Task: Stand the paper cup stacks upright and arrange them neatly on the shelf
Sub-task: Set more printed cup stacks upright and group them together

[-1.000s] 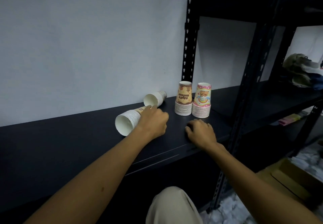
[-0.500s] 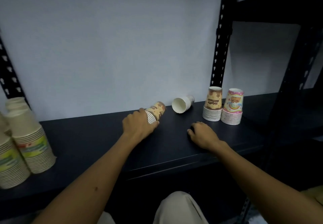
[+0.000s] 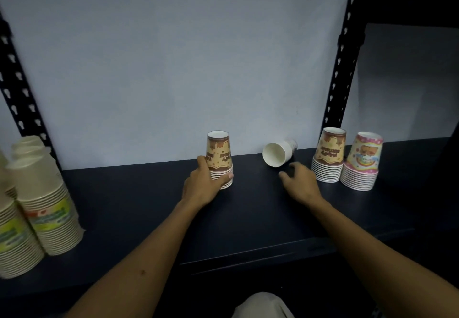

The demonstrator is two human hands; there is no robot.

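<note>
My left hand (image 3: 202, 186) grips the lower rims of a brown-and-yellow cup stack (image 3: 219, 155), which stands mouth-down on the dark shelf (image 3: 139, 206) near the back wall. A white cup stack (image 3: 277, 153) lies on its side to the right, its mouth facing me. My right hand (image 3: 301, 182) rests on the shelf just in front of that lying stack, fingers apart, holding nothing. Further right, a brown stack (image 3: 329, 155) and a pink stack (image 3: 362, 161) stand mouth-down side by side.
Tall stacks of cream cups with green labels (image 3: 37, 206) stand at the shelf's left end. Black perforated uprights rise at the left (image 3: 17, 94) and the right (image 3: 344, 51). A grey wall backs the shelf.
My left hand has turned the brown-and-yellow stack from lying on its side to standing mouth-down. My right hand has shifted a little toward the lying white stack. The view has panned left.
</note>
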